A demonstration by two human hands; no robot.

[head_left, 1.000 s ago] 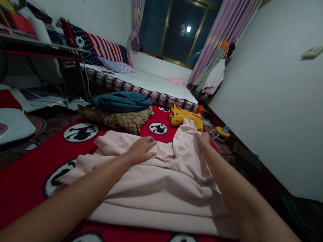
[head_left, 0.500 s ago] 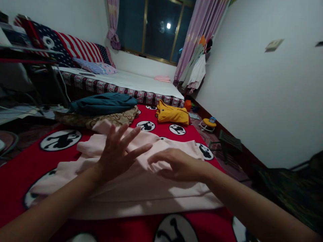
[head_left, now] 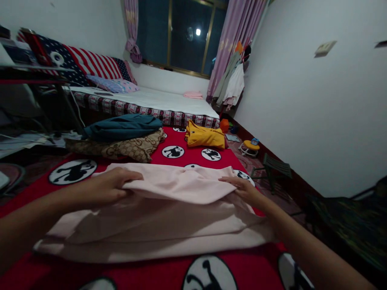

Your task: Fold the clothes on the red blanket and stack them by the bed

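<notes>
Fingers of the left hand (head_left: 113, 185) curl closed around one end of a raised fold in a pink garment (head_left: 169, 229); the right hand (head_left: 244, 189), its fingers straighter, pinches the other end, and the fold sags between. The garment lies across a red blanket (head_left: 148, 274) with round prints, nearer than a folded yellow garment (head_left: 204, 135) and a teal garment (head_left: 123, 127) atop brown patterned cloth (head_left: 130, 149).

Purple curtain (head_left: 231, 32) beside window (head_left: 189, 48), yellow-topped stool (head_left: 250, 145) near wall (head_left: 305, 108).
</notes>
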